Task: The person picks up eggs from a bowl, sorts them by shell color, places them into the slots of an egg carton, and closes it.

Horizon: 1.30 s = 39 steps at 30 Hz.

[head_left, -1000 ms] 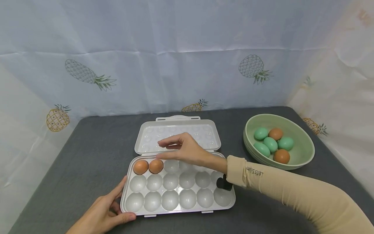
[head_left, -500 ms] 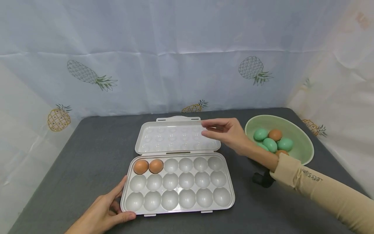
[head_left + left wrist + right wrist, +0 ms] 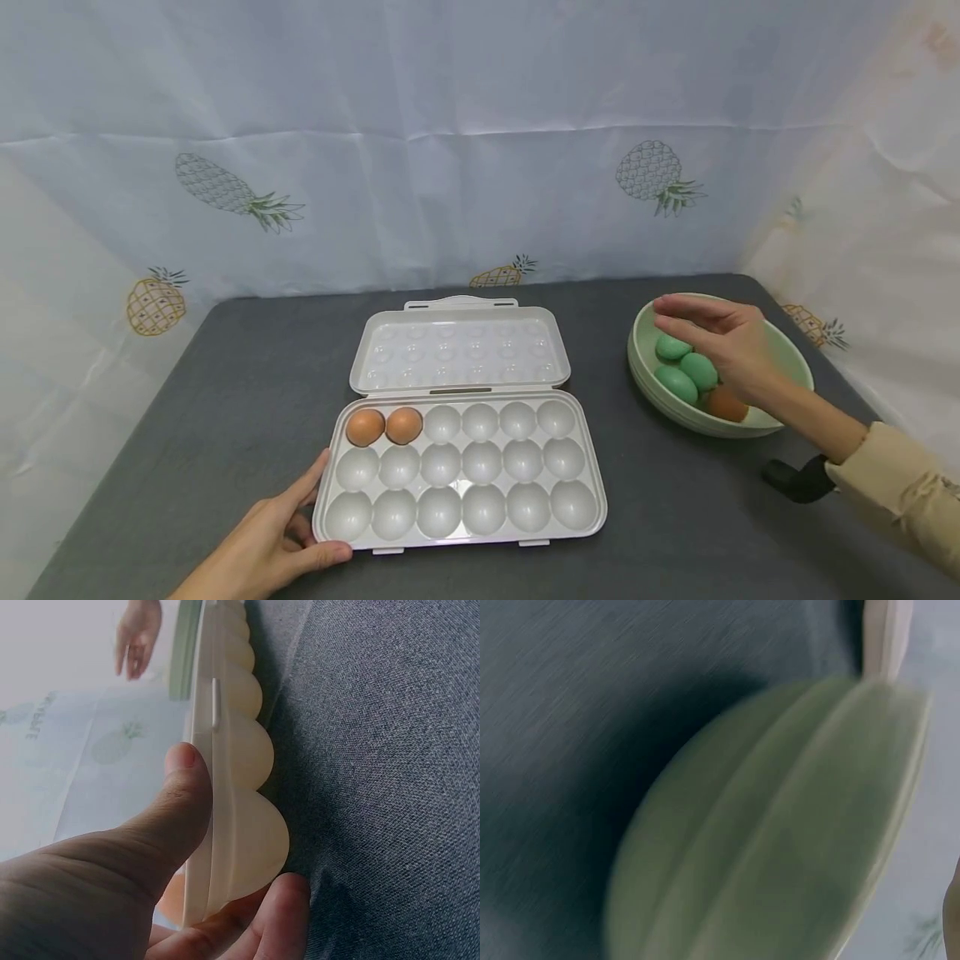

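Observation:
At its left front corner, a white plastic egg box is gripped by my left hand. The thumb lies over the rim in the left wrist view, and the other fingers curl under the cups. Two brown eggs sit side by side in the back left cups. Over the pale green bowl hovers my right hand, its fingers extended and holding nothing. Green eggs and a brown egg show below it; the hand covers part of the bowl's contents.
The box's lid lies folded back behind it, hinged to the tray. Everything stands on a dark grey tabletop. A curtain with pineapple prints hangs behind the table. A black wrist strap shows beneath the right sleeve.
My right hand has swept from above the egg box rightward to above the bowl, with nothing in it. The left hand keeps its grip on the box.

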Tool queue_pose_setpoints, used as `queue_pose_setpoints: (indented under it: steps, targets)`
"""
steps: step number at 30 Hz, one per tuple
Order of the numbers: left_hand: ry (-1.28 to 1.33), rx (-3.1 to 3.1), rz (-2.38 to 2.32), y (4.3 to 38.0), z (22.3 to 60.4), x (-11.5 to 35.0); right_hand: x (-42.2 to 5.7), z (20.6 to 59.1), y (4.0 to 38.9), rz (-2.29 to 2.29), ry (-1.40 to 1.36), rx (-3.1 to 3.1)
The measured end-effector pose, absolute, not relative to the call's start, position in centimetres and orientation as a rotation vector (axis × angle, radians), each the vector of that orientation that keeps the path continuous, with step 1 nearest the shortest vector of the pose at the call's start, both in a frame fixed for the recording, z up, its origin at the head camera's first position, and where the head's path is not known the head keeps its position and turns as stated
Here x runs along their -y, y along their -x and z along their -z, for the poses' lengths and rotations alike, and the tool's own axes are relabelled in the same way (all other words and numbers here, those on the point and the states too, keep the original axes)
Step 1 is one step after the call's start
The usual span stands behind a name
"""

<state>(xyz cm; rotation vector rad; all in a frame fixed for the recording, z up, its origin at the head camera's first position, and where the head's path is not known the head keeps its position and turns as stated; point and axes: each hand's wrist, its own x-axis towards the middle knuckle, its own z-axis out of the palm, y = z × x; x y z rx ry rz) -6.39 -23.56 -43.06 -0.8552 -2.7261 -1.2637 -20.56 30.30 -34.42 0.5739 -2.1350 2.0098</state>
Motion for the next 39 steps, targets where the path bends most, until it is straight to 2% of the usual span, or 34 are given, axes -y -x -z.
queue_pose_setpoints:
  steps: [7, 16, 22, 32, 39]
  targets:
    - [0.849, 2.736, 1.281, 6.4, 43.0, 23.5, -35.9, 34.4, 19.9, -1.848, -0.535, 2.445]
    - [0.866, 2.738, 1.302, 6.4, 43.0, 23.5, -41.6, 35.1, 20.6, -1.493, -0.922, 2.795]
    - [0.884, 2.761, 1.316, 6.4, 42.9, 23.5, -42.8, 35.5, 21.3, -1.485, -1.094, 2.871]
    - [0.861, 2.778, 1.314, 6.5, 42.7, 23.5, -43.3, 35.6, 22.2, -1.497, -1.125, 3.057]
    - [0.862, 2.839, 1.362, 6.6, 42.4, 23.5, -43.0, 36.3, 23.3, -1.316, -1.366, 2.999]
